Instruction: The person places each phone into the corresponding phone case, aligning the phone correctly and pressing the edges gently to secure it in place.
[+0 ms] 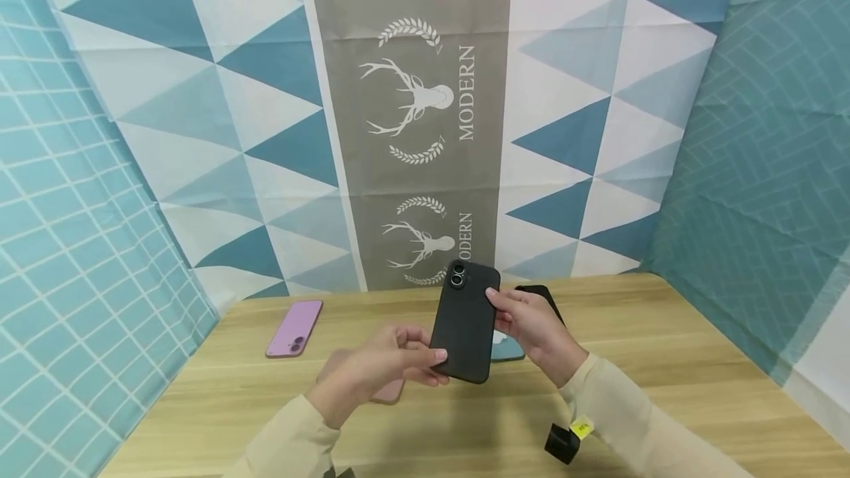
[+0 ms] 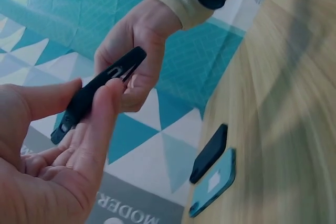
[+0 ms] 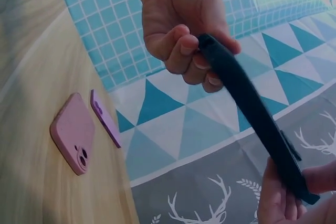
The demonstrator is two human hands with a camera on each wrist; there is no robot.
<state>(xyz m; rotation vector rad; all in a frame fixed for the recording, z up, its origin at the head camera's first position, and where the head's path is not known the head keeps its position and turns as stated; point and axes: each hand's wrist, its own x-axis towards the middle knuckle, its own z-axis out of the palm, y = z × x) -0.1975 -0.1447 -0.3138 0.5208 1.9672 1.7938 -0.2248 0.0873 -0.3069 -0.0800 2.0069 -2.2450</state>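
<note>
A black phone case [image 1: 467,327] with two ringed lens openings is held up over the table, its back towards the head camera. My left hand [image 1: 388,360] pinches its lower left corner between thumb and fingers. Higher on the opposite edge, my right hand [image 1: 534,327] grips it with the thumb on the back. The left wrist view shows the black phone case [image 2: 86,98] edge-on, with a slot in its rim. Seen from the right wrist, the black phone case [image 3: 252,108] is a slim, slightly bowed strip between both hands. Whether a phone is inside I cannot tell.
On the wooden table [image 1: 664,360] lie a purple phone case [image 1: 295,327], a pink one [image 3: 73,132] partly behind my left forearm, a teal one [image 2: 214,182] and another black one [image 2: 209,153]. Patterned cloth [image 1: 564,94] hangs along the back and sides.
</note>
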